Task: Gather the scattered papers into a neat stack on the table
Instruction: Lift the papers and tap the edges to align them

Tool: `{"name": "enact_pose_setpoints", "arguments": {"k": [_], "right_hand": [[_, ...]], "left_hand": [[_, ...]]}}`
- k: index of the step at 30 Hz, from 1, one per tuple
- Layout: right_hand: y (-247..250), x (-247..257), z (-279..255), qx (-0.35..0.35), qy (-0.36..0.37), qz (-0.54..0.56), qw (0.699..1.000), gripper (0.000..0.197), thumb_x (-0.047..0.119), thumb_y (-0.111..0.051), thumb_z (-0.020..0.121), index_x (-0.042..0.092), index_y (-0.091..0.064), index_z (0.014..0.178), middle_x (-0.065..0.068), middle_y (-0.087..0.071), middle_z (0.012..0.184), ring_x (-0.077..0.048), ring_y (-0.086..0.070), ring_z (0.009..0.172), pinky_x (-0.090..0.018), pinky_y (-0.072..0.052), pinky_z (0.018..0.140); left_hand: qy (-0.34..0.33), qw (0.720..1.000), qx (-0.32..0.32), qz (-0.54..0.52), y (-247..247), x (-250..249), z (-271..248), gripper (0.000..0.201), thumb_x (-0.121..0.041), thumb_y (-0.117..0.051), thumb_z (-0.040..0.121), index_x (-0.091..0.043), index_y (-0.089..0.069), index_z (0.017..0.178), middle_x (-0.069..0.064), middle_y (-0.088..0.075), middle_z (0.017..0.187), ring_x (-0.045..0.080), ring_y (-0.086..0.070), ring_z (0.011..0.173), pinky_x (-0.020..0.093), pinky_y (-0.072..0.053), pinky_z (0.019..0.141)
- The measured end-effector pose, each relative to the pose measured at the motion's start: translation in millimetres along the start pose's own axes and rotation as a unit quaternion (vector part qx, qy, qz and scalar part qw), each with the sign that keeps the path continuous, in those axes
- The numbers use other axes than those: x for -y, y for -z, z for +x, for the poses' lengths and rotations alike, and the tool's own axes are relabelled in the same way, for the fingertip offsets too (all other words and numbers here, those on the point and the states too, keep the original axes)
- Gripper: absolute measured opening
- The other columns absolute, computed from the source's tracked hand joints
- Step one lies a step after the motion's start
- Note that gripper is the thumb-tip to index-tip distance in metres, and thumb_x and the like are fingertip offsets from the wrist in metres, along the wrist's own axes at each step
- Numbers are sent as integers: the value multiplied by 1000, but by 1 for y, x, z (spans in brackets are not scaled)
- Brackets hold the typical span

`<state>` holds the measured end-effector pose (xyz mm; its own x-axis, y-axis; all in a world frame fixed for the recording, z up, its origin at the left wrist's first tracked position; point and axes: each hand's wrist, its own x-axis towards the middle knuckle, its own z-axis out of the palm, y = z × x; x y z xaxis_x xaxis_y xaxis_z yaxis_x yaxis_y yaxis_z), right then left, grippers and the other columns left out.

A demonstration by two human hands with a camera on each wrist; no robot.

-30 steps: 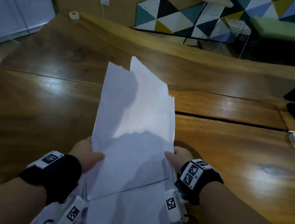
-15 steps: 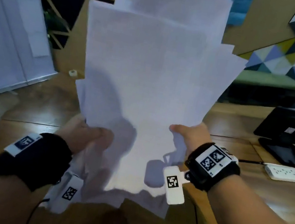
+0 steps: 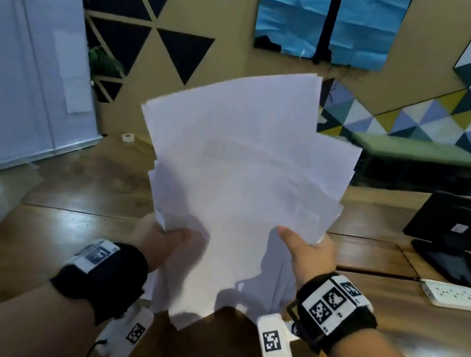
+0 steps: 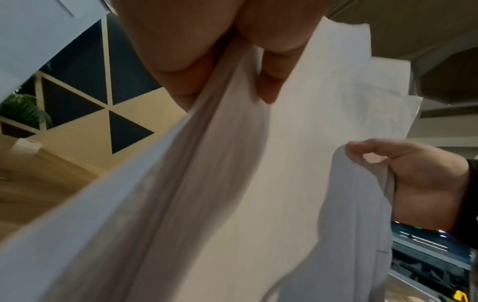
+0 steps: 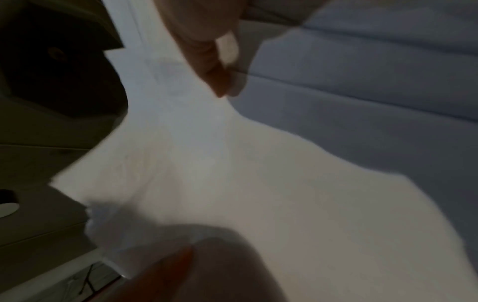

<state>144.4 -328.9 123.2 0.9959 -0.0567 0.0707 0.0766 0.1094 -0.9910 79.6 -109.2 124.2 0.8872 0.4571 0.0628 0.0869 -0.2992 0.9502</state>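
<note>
Both hands (image 3: 168,240) (image 3: 307,254) grip papers (image 3: 242,186) upright.

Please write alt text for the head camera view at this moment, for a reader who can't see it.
Two hands hold an uneven sheaf of white papers upright above a wooden table, the left hand gripping its left edge and the right hand its right edge. The sheets' top edges are fanned out of line. A white power strip and a black monitor sit at right.
</note>
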Motion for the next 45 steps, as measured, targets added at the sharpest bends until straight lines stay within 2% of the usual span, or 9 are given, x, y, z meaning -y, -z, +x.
{"name": "enact_pose_setpoints", "arguments": {"k": [5, 10, 15, 17, 21, 27, 31, 35, 45], "right_hand": [[6, 14, -2, 6, 24, 27, 999, 17, 4, -73, 74, 18, -65, 77, 7, -71, 63, -21, -67, 71, -29, -55, 65], [22, 28, -17, 118, 105, 42, 987, 45, -4, -81, 55, 15, -62, 91, 10, -75, 74, -6, -70, 73, -19, -54, 63], [5, 12, -19, 71, 74, -2, 995, 29, -7, -73, 70, 16, -65, 85, 16, -73, 64, 0, -68, 65, -20, -53, 62], [1, 13, -14, 49, 69, -2, 996, 22, -2, -73, 72, 17, -66, 81, 18, -71, 60, 2, -66, 60, -20, -53, 62], [5, 27, -8, 55, 108, 51, 991, 28, -3, -72, 71, 11, -65, 94, 6, -74, 78, -10, -70, 77, -24, -56, 72], [2, 7, -6, 97, 59, 64, 991, 44, 2, -74, 70, 16, -59, 109, 3, -71, 96, -20, -67, 96, -19, -54, 72], [1, 15, -2, 66, 67, 100, 990, 72, 52, -85, 42, 23, -62, 104, 10, -75, 90, -10, -69, 90, -22, -55, 74], [0, 46, 10, 79, 112, 103, 985, 40, 56, -76, 56, 32, -69, 87, 14, -75, 85, -6, -69, 86, -27, -56, 76], [1, 42, 18, 19, 84, 22, 996, 15, 7, -64, 81, 19, -68, 72, 5, -70, 68, -13, -64, 66, -29, -52, 62]], "left_hand": [[-21, 997, -55, -42, 8, -8, -9, 21, -19, -72, 70, -15, -58, 55, -11, -57, 35, 4, -55, 51, 22, -48, 50], [-46, 997, -39, -44, 29, -7, -23, 39, -47, -64, 37, -20, -66, 64, -21, -67, 51, -5, -62, 53, 29, -53, 59], [14, 999, -19, -44, 14, -3, -30, 48, -30, -73, 62, 11, -67, 86, 25, -68, 81, 37, -66, 87, 43, -54, 80], [23, 997, -26, -72, 13, -14, -30, 21, -11, -66, 79, 9, -64, 85, 16, -62, 72, 32, -62, 79, 29, -54, 69], [-58, 992, -44, -100, 28, -20, -21, 26, -38, -74, 46, -19, -72, 63, -5, -74, 62, 16, -69, 68, 36, -54, 72], [4, 997, -5, 76, 16, 2, -18, 24, -36, -58, 50, -15, -59, 62, 5, -62, 64, 27, -59, 71, 31, -44, 66], [28, 998, 51, 10, 15, 5, -20, 29, -32, -64, 49, -19, -60, 74, 1, -62, 73, 20, -63, 72, 23, -50, 58], [24, 999, 16, 32, 18, 13, -13, 40, -38, -62, 47, -4, -64, 69, 21, -68, 75, 19, -70, 71, 31, -54, 63], [62, 994, -11, -90, 21, 24, -9, 47, -40, -73, 27, -9, -69, 61, 11, -71, 61, 24, -66, 63, 45, -55, 76]]}}
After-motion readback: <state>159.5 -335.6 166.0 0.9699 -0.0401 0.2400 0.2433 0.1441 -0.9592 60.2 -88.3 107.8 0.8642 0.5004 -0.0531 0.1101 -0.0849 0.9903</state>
